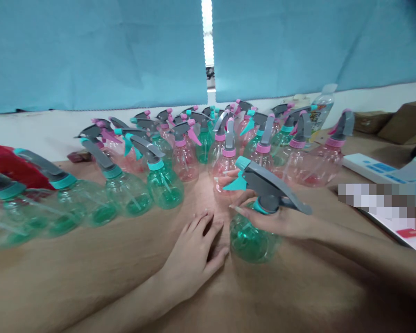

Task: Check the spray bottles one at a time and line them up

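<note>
A green see-through spray bottle (251, 238) with a grey and teal trigger head stands upright on the brown table (90, 282) in front of me. My right hand (280, 219) is wrapped round its neck just under the trigger head. My left hand (194, 259) lies flat on the table right beside the bottle's left side, fingers spread and holding nothing.
Several green spray bottles (162, 182) and pink spray bottles (225, 162) crowd the table behind, curving off to the far left. A red bag (10, 166) lies at the left. Papers (384, 169) and cardboard boxes (405, 122) sit at the right. Blue curtains hang behind.
</note>
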Motion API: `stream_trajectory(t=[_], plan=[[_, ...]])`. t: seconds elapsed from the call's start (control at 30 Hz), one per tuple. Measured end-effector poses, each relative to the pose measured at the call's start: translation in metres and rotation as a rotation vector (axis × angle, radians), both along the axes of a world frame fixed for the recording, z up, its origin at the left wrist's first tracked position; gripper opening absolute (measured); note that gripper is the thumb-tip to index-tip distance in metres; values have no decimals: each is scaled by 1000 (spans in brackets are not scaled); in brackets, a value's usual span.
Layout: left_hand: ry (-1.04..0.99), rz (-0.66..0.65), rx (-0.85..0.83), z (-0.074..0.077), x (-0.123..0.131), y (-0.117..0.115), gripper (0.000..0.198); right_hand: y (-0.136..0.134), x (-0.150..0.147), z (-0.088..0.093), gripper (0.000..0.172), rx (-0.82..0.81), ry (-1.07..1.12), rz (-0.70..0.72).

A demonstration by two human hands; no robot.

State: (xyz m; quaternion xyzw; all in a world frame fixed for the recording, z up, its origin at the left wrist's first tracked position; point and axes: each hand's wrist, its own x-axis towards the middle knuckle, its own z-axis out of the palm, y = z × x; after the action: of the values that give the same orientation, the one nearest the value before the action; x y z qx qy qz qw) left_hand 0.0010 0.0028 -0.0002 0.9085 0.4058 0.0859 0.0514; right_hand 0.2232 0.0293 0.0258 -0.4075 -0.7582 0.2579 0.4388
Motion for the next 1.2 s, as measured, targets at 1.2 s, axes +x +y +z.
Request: stream_trajectory(t=[1.2], plan=[[-19, -15, 24, -2, -1, 0, 47, -21, -12, 57, 12, -45, 48, 51]])
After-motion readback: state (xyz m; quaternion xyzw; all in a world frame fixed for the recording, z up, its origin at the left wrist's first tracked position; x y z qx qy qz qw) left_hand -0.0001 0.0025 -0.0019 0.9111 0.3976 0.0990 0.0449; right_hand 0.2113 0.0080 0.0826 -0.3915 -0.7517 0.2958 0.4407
